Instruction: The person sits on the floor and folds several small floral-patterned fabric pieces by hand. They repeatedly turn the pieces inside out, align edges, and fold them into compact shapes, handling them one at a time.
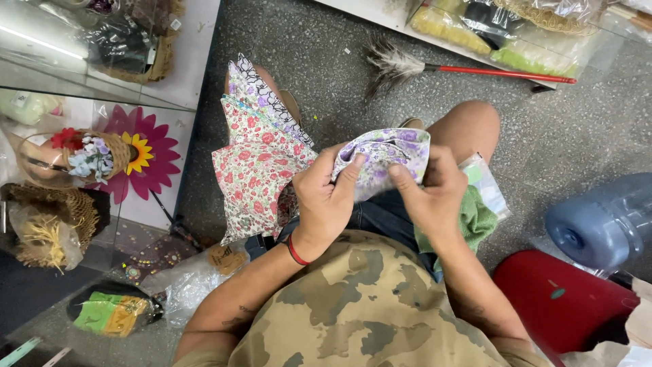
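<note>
Grey speckled stone floor (326, 61), evenly lit. Glass display case (88, 95) at left with a wicker basket of flowers (95, 155), pink paper flower (139, 153) and straw items inside. Feather duster with red handle (468, 69) lies on the floor near a white shelf edge (380, 15) holding bagged goods. Blue water jug (601, 221) and red stool (560, 299) at right.

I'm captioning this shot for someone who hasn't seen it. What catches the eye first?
At centre, the left hand and right hand pinch a folded purple-flowered cloth above the lap. Left of it, red-flowered cloths fan out over the person's knee. At the top, a feather duster with a red handle lies on the grey floor.
</note>
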